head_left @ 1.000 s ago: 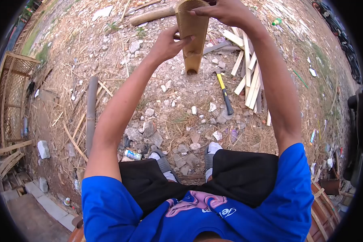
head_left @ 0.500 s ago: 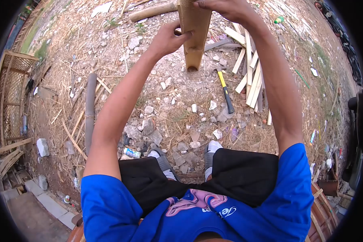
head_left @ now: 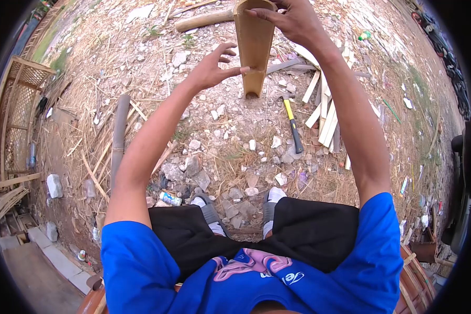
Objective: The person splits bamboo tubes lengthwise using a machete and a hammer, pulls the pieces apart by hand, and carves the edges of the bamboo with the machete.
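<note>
A split bamboo half (head_left: 255, 47) stands on end on the ground, its hollow side facing me and a node wall showing low down. My right hand (head_left: 298, 23) grips its top right edge, with the thumb inside the hollow and the other fingers partly hidden behind. On the left, my left hand (head_left: 212, 72) is open, fingers spread, with the thumb tip at the bamboo's inner face; whether it touches I cannot tell. A hammer (head_left: 291, 123) with a yellow and black handle lies on the ground just right of the bamboo's foot.
Pale split strips (head_left: 327, 112) lie piled beyond the hammer. A whole bamboo pole (head_left: 204, 21) lies at the back, and a grey pole (head_left: 120, 125) lies on the left. Stones (head_left: 193, 166) and a can (head_left: 170, 199) are near my feet. A lattice frame (head_left: 21, 120) stands far left.
My left hand has loosened from the bamboo's left edge and its fingers have spread. The bamboo's top has come lower into view, with my right hand still on it.
</note>
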